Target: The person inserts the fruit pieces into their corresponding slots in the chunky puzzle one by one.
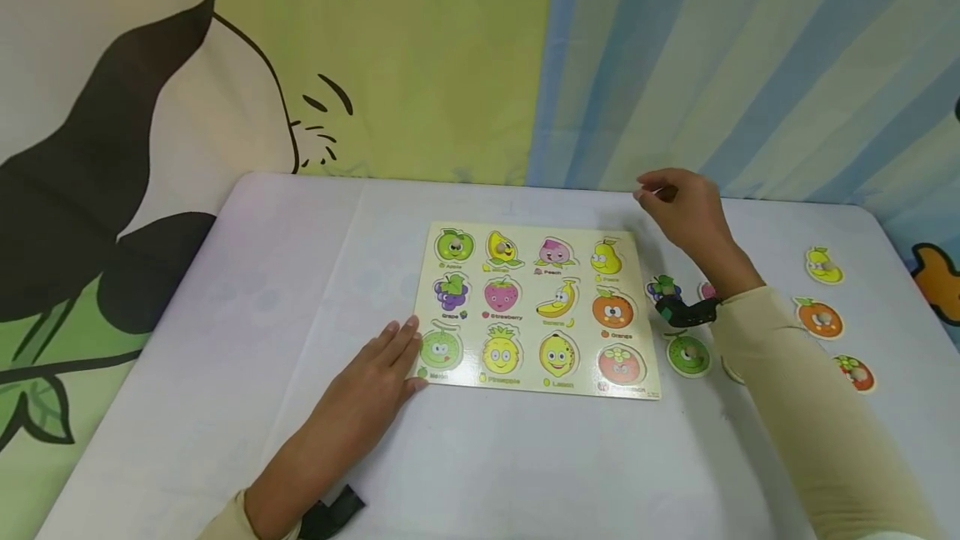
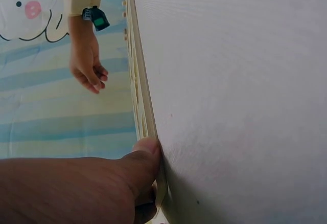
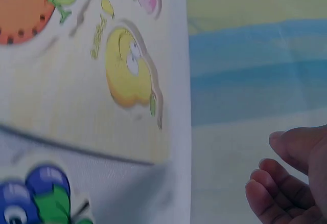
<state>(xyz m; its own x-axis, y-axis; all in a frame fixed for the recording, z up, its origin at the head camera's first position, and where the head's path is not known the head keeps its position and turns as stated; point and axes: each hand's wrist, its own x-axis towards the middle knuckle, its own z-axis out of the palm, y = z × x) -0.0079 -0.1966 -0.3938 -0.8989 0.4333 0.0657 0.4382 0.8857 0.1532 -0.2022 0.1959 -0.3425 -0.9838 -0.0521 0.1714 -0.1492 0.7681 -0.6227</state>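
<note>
A cream fruit puzzle board point(image 1: 525, 390) lies on the white table, with printed fruit shapes in rows. The apple point(image 1: 455, 245) and the mango point(image 1: 502, 249) show small knobs. My left hand point(image 1: 371, 386) rests at the board's lower left corner, fingers straight; its thumb touches the board edge in the left wrist view. Above the table's far edge, past the board's upper right corner, hangs my right hand point(image 1: 686, 211), loosely curled with nothing held. Below its wrist lie a grape piece point(image 1: 664, 287) and a partly hidden pink piece point(image 1: 707, 290).
A green melon piece point(image 1: 688, 355) lies right of the board, beside a mostly covered piece. Farther right are a yellow pear piece point(image 1: 825, 265), an orange piece point(image 1: 819, 319) and a red fruit piece point(image 1: 855, 373). A cartoon-printed curtain point(image 1: 405, 65) hangs behind the table.
</note>
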